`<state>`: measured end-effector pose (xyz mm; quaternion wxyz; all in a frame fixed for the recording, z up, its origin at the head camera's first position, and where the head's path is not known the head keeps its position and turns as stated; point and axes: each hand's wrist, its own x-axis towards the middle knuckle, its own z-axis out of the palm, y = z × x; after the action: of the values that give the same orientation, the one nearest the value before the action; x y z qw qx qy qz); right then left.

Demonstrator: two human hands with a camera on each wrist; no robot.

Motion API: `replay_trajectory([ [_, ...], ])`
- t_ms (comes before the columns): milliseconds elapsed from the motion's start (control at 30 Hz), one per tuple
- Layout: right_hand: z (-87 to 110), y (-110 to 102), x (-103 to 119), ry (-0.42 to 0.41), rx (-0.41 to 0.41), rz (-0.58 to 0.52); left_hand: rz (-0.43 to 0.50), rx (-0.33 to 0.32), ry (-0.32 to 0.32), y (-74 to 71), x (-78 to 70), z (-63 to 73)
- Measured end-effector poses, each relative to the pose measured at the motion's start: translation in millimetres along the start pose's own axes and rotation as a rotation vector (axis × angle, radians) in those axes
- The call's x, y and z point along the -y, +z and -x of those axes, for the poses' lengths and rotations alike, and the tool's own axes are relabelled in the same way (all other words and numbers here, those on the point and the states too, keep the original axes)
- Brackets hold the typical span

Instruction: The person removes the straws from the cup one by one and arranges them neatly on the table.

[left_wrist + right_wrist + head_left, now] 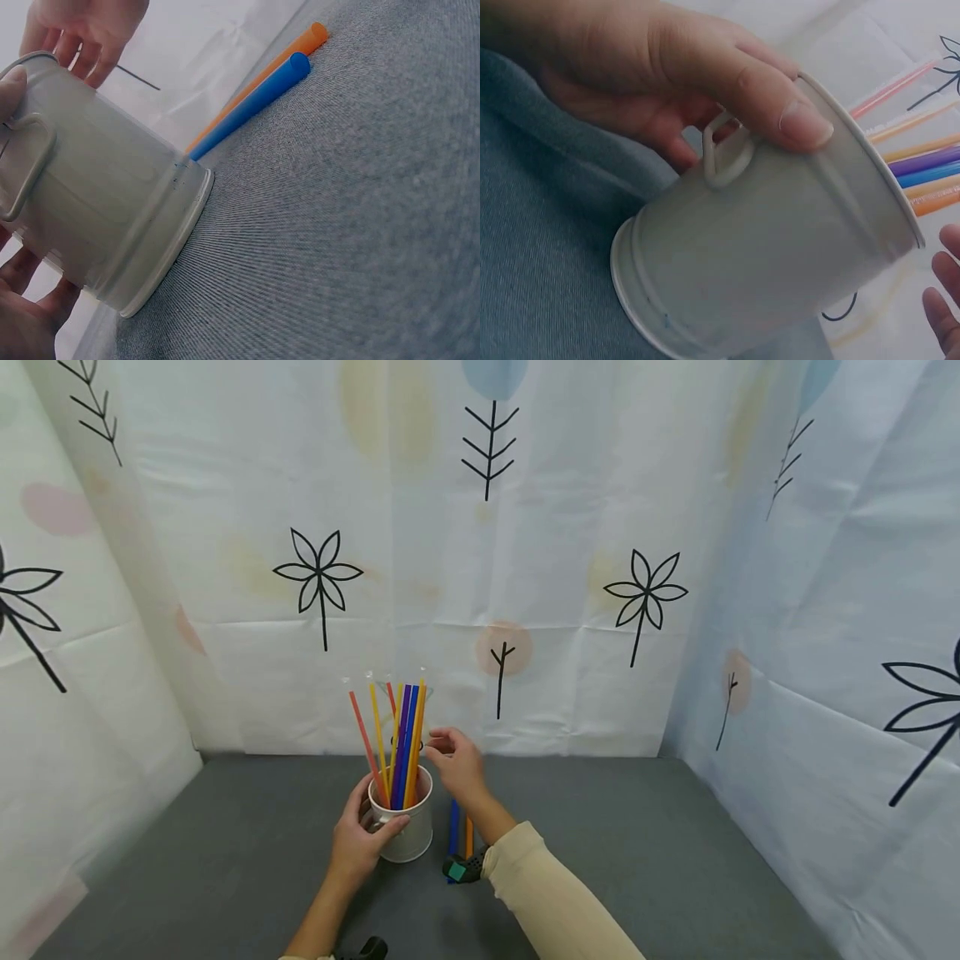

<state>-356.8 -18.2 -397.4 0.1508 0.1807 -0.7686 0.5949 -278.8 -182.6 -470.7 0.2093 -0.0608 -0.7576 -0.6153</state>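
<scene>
A white metal bucket with a small side handle stands on the grey table. My left hand grips it around its near left side, thumb pressed just under the rim. Several drinking straws in red, yellow, purple, blue and orange stick up from it, some with clear wrapper ends showing above. My right hand is beside the straws at the bucket's right, fingers loosely bent and holding nothing. In the right wrist view, the right hand's fingers show apart from the rim.
A blue straw and an orange straw lie side by side on the table, right of the bucket and partly under the right forearm in the head view. White patterned cloth hangs behind the table and along both sides.
</scene>
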Motion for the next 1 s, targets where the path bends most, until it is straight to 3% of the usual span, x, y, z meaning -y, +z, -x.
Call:
replay_trajectory([
  [167, -1.6, 5, 0, 0.079, 0.076, -0.113, 0.012, -0.001, -0.005, 1.0, -0.5, 0.3],
  [433, -1.1, 5, 8, 0.094, 0.164, -0.232, 0.002, -0.002, 0.004, 0.4, -1.1, 0.7],
  [767, -2.2, 8, -3, 0.069, 0.072, -0.117, -0.013, 0.01, 0.016, 1.9, 2.3, 0.4],
  [1000, -1.3, 6, -1, 0.063, 0.07, -0.117, 0.002, 0.009, 0.009, 0.5, 2.5, 1.1],
])
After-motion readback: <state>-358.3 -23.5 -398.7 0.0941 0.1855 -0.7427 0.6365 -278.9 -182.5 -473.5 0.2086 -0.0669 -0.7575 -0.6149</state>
